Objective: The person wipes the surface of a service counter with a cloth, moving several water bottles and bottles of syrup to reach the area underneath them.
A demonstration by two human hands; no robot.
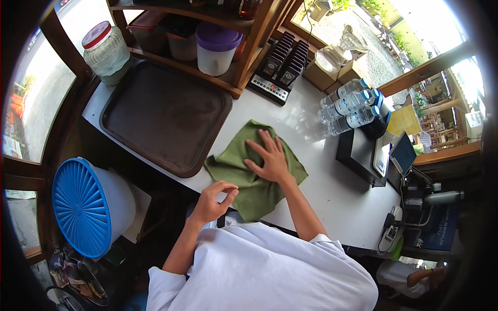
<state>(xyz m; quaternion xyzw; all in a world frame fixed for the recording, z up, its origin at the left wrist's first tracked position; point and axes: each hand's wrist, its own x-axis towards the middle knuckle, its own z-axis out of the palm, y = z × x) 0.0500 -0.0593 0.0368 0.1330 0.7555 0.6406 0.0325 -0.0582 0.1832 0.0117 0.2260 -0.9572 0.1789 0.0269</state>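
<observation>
A green cloth [249, 198] lies spread and wrinkled on the white countertop [323, 198], one corner hanging over the near edge. My right hand [268, 157] rests flat on it, palm down with the fingers spread. Just over the cloth's near left side is my left hand [216, 202], its fingers curled and thumb apart from them, holding nothing. Left of the cloth lies a large brown serving tray [167, 116], whose right corner is close to the cloth.
Water bottles [346, 105] stand at the right by a black box [360, 155] and a tablet [403, 152]. A pager charging base [272, 87] sits beyond the cloth. Wooden shelves [233, 87] adjoin the tray. A blue-lidded tub [81, 206] stands left. Another person [404, 276] is at lower right.
</observation>
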